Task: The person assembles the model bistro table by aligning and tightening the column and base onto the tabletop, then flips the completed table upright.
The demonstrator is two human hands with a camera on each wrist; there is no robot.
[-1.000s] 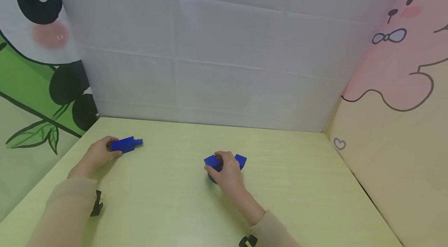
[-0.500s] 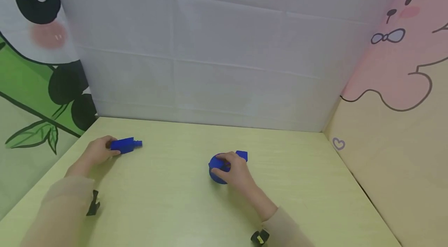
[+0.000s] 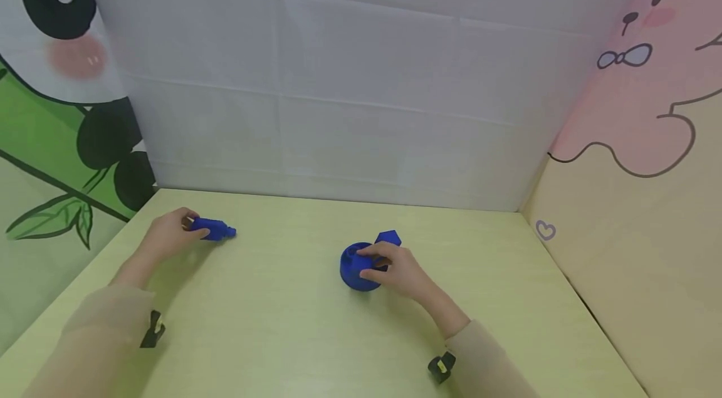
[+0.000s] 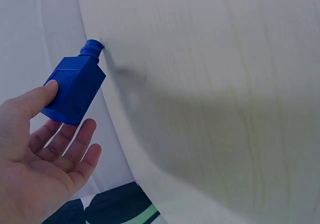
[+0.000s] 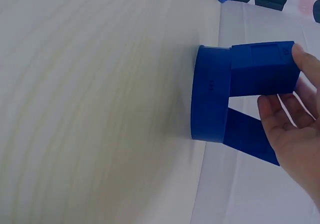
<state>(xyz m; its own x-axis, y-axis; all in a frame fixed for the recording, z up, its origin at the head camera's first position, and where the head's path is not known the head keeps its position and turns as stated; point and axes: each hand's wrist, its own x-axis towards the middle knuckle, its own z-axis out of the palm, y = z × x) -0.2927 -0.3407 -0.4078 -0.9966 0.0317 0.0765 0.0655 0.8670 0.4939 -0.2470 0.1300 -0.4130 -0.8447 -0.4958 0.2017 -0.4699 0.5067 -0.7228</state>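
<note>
In my left hand is a small blue bottle-shaped piece with a faceted body and a ringed neck. Thumb and fingers pinch it by its base end, and its neck points right in the head view. My right hand pinches the outer end of a blue block, whose other end meets a round blue holder. A second blue block leans out of the same holder, slanting away from the first. In the head view this slanted block shows behind my right fingers, which partly cover the holder.
Under both hands spreads a pale yellow, wood-grained table. A whitish cloth wall rises along its back edge. Printed panels border both sides, with a panda and bamboo on the left and a pink animal on the right.
My left hand has shifted slightly right with the bottle-shaped piece, whose body has rolled. My right hand has moved right, uncovering more of the holder, and the slanted block stands farther back.
</note>
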